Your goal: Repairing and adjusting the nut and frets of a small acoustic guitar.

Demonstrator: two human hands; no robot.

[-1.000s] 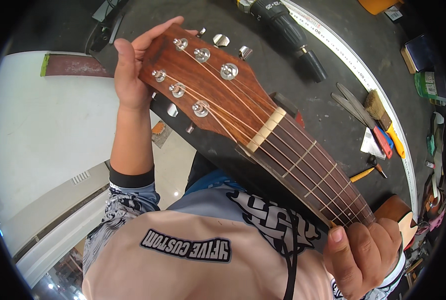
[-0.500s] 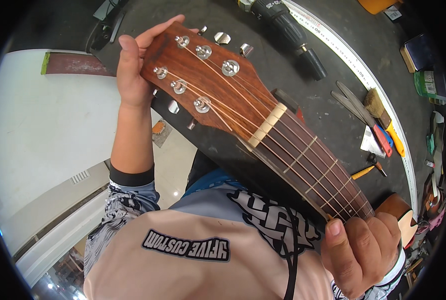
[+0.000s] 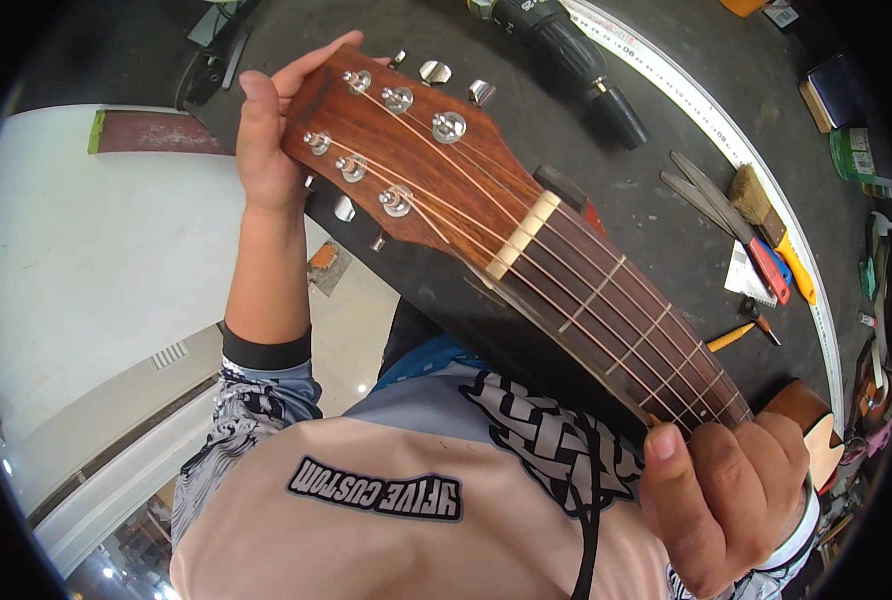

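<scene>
An acoustic guitar (image 3: 361,215) lies slantwise before me, its reddish-brown headstock at the upper left. Metal tuners and posts line the headstock, and strings run over a pale nut (image 3: 524,235) onto the dark fretboard (image 3: 591,262). My left hand (image 3: 268,135) grips the headstock's end, thumb raised at the near edge and the other fingers partly behind it. At the lower right, my right hand (image 3: 726,490) is closed around the neck, its knuckles over the strings. A tiny yellowish bit shows by the right thumb; I cannot tell what it is.
A dark workbench (image 3: 646,215) carries a black power drill (image 3: 556,45), a long white ruler (image 3: 666,75), scissors (image 3: 716,205), a yellow-handled brush (image 3: 766,215) and a small yellow-handled tool (image 3: 731,338). A black neck support (image 3: 563,187) sits beside the guitar. Several items crowd the right edge.
The headstock and nut sit slightly farther left in view, while the bench tools at right have shifted a little to the right. Both hands keep their holds.
</scene>
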